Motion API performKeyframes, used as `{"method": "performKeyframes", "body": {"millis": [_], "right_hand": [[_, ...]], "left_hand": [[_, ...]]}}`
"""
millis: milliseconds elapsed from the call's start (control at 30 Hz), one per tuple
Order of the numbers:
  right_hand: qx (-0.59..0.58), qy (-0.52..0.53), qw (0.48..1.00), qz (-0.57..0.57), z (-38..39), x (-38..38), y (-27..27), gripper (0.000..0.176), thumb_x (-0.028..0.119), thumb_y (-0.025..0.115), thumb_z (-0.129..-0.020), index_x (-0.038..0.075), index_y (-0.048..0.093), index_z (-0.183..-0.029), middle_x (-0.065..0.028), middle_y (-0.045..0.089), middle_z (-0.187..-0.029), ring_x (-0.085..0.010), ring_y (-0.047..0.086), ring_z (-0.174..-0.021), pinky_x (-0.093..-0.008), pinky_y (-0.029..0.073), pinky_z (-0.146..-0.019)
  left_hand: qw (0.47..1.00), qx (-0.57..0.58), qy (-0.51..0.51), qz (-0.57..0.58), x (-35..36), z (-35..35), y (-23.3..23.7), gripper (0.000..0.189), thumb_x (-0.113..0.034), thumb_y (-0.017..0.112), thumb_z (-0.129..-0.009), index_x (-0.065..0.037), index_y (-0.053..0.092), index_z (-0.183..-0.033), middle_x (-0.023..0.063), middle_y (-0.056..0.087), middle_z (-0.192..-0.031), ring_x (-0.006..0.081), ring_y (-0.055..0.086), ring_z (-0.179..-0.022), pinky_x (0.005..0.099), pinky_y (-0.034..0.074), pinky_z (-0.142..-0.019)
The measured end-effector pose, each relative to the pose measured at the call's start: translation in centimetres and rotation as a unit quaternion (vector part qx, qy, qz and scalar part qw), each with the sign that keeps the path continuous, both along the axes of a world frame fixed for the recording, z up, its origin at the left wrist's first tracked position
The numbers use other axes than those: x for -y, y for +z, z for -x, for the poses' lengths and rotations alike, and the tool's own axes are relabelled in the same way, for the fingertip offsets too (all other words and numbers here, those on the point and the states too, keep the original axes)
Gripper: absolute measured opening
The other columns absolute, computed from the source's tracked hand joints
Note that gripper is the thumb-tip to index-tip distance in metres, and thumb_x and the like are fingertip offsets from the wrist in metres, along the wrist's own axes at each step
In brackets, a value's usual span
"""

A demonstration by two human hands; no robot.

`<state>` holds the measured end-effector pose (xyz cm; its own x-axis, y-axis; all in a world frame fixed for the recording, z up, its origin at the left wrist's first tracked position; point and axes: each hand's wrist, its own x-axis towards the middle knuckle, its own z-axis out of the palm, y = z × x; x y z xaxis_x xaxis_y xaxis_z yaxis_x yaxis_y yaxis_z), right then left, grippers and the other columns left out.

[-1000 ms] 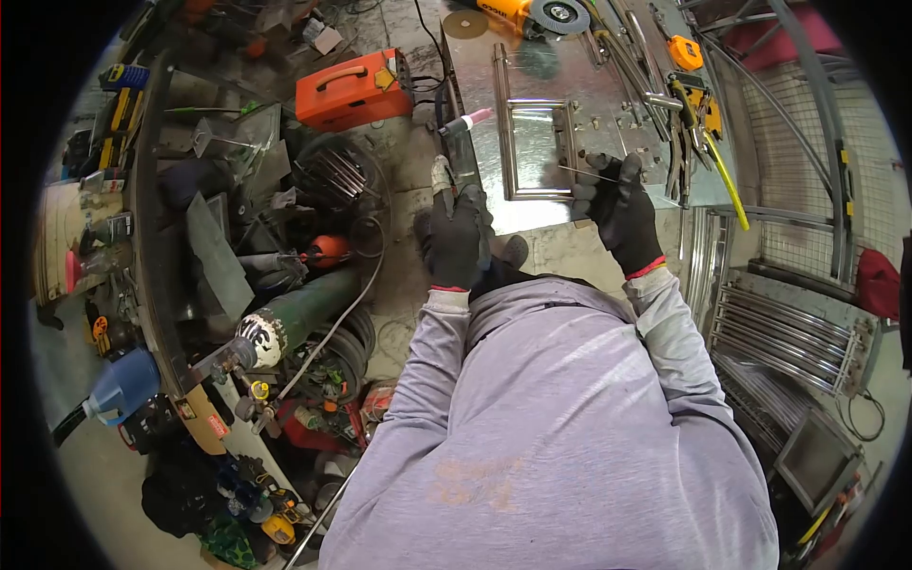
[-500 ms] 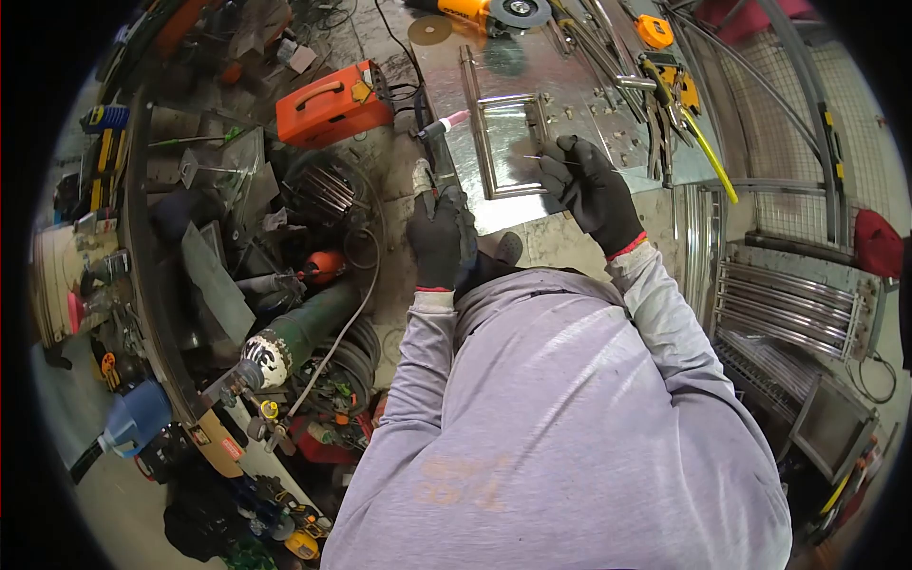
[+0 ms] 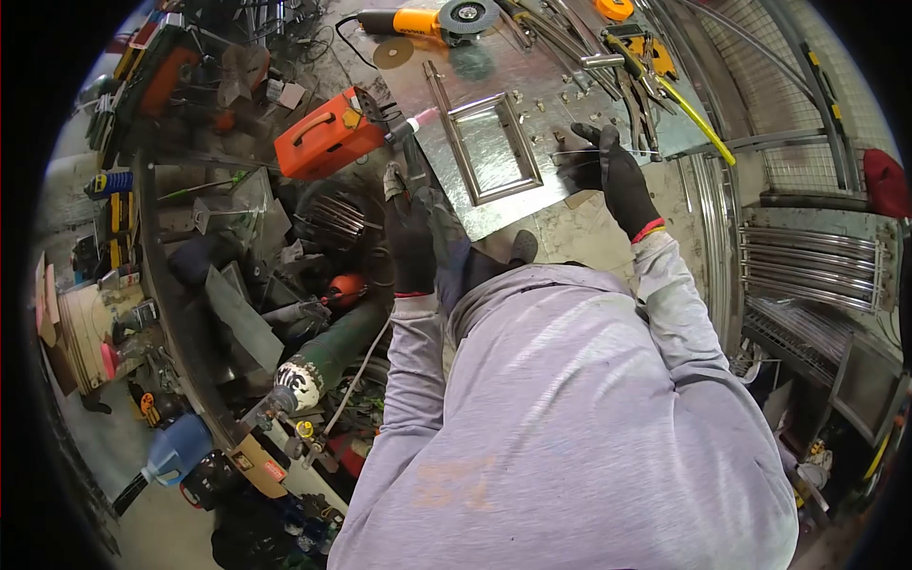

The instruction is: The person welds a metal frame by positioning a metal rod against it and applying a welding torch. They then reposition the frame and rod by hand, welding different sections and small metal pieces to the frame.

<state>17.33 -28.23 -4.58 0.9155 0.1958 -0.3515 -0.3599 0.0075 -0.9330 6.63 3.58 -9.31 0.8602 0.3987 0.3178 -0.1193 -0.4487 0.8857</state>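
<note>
In my left hand (image 3: 411, 237), wearing a dark glove with a pale finger cover, is a TIG welding torch (image 3: 405, 131); its pink nozzle points up and right, near the table's left edge. My right hand (image 3: 622, 185), in the same kind of black glove with a red cuff, pinches a thin metal rod (image 3: 638, 153) that lies roughly level across the fingers. Between the hands, a rectangular metal frame (image 3: 472, 193) lies on the shiny metal tabletop (image 3: 560, 128), with a longer bar along its left side. Neither hand touches the frame.
An angle grinder (image 3: 408, 23) and a round disc (image 3: 393, 53) lie at the table's far side. Pliers and clamps (image 3: 638, 90) and a yellow-handled tool (image 3: 698, 119) lie at right. Left are an orange box-shaped machine (image 3: 328, 133) and a green gas cylinder (image 3: 337, 342).
The view has turned, so the table and frame appear shifted left. My right hand has moved right, away from the frame, with the rod. My left hand still holds the torch.
</note>
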Motion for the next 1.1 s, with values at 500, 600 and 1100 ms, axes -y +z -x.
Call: {"method": "performKeyframes", "body": {"millis": [500,600,1100], "right_hand": [[-0.03,-0.033,0.965,-0.257,3.1,-3.8,-2.1,0.043,0.036,0.041,-0.115,0.006,0.056,-0.141,-0.016,0.069,-0.129,-0.0285,0.071,-0.116,-0.0448,0.059,-0.099],[-0.07,-0.012,0.886,-0.458,2.5,-3.4,-2.7,0.041,0.031,0.04,-0.114,0.003,0.056,-0.141,-0.0182,0.067,-0.132,-0.0318,0.07,-0.119,-0.0457,0.058,-0.102],[0.027,0.099,0.984,-0.146,-1.6,-10.7,-1.8,0.028,0.018,0.069,-0.1,0.004,0.072,-0.124,-0.0032,0.073,-0.11,-0.0108,0.068,-0.096,-0.0273,0.054,-0.088]], "left_hand": [[0.868,-0.341,-0.24,0.271,7.8,-8.1,9.0,0.033,-0.032,0.073,-0.094,-0.005,0.063,-0.109,0.0044,0.062,-0.08,0.0134,0.063,-0.061,0.0301,0.051,-0.049],[0.869,-0.323,-0.237,0.288,7.8,-7.5,10.5,0.031,-0.028,0.072,-0.093,-0.004,0.063,-0.11,0.003,0.061,-0.079,0.0124,0.06,-0.058,0.0293,0.05,-0.048],[0.903,-0.254,-0.16,0.308,5.4,-2.6,11.4,0.024,-0.015,0.065,-0.099,-0.004,0.062,-0.12,0.0025,0.065,-0.08,0.0094,0.062,-0.064,0.0266,0.048,-0.055]]}}
